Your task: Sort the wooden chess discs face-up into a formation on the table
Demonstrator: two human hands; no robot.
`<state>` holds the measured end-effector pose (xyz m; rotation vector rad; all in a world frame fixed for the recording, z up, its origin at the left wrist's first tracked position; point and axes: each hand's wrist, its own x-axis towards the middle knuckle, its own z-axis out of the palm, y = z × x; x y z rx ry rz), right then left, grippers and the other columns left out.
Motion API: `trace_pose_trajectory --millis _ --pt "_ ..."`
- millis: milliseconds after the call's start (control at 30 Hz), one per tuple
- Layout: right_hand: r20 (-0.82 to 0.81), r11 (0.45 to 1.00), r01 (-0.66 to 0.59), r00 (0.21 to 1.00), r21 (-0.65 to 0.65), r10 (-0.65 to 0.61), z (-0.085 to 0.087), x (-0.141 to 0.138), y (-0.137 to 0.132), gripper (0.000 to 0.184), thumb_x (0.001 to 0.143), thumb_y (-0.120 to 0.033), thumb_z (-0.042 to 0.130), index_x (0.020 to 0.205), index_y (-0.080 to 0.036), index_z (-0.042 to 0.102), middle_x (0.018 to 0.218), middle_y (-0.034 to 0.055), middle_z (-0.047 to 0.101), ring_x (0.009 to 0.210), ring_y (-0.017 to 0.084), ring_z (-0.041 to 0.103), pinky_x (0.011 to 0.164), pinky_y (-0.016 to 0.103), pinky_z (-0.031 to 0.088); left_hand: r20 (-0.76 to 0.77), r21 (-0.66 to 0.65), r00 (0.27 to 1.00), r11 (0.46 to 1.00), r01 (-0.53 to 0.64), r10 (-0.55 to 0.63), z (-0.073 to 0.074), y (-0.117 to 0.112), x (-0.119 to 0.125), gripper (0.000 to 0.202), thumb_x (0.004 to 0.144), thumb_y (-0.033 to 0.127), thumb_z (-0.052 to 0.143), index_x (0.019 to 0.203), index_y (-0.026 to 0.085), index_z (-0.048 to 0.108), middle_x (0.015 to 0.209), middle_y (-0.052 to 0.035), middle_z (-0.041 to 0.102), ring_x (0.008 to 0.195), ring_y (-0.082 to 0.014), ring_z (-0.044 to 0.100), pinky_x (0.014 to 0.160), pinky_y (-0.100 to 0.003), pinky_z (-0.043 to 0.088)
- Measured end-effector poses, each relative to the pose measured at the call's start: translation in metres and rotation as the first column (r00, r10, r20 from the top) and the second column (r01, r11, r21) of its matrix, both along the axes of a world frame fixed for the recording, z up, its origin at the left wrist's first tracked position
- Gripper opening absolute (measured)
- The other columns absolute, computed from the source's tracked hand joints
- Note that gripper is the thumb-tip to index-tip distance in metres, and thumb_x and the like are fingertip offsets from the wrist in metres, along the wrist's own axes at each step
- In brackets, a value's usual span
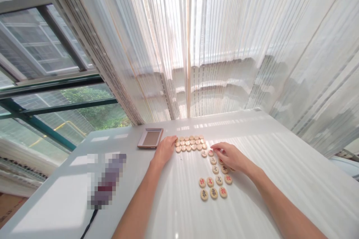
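In front of me, a pale striped curtain (224,26) hangs beyond the far edge of the white table (174,209), with daylight coming through it. To my left on the tabletop I have a purplish object (108,183), too blocky to make out, and a black cord (89,224) at its near end. Past the table's left side I see a window (42,114) and, through it, green bushes (89,99), a yellow rail (60,127) and a building (53,46).

Smooth wooden pieces (210,182), glossy tabletop (176,198)
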<state>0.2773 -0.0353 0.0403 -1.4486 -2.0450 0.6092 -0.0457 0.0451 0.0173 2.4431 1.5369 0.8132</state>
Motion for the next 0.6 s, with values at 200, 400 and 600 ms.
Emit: trace_pose_trajectory --millis 200,400,600 --pt "-0.018 1.000 -0.001 1.000 -0.007 0.000 0.002 0.001 -0.001 0.030 0.095 -0.031 0.046 0.110 -0.024 0.070 0.107 0.0071 0.071 0.095 0.023 0.067 0.085 0.037 0.055 -0.041 0.022 0.994 0.995 -0.098 0.099 0.005 0.001 0.003 0.019 0.092 0.017 0.051 0.093 0.021 0.070 0.098 -0.0085 0.073 0.099 -0.0256 0.065 0.093 -0.040 0.050" --pt "-0.059 0.998 0.004 0.998 0.064 -0.001 0.005 0.004 -0.001 0.028 0.095 -0.029 0.047 0.112 -0.025 0.069 0.104 0.0059 0.072 0.096 0.023 0.066 0.084 0.038 0.055 0.008 0.071 0.992 0.989 -0.128 0.127 0.021 -0.005 0.003 0.015 0.089 0.016 0.055 0.096 0.021 0.066 0.095 -0.0074 0.069 0.094 -0.0241 0.065 0.086 -0.038 0.053" --pt "-0.144 0.981 0.006 0.989 0.193 0.023 0.017 -0.012 -0.012 0.023 0.096 -0.027 0.047 0.110 -0.026 0.066 0.102 0.0051 0.068 0.090 0.020 0.065 0.068 0.030 0.056 0.411 -0.019 0.910 0.998 0.066 -0.052 0.044 -0.051 0.041 0.017 0.090 0.027 0.060 0.105 0.020 0.065 0.105 -0.0082 0.068 0.087 -0.0194 0.068 0.071 -0.030 0.058"
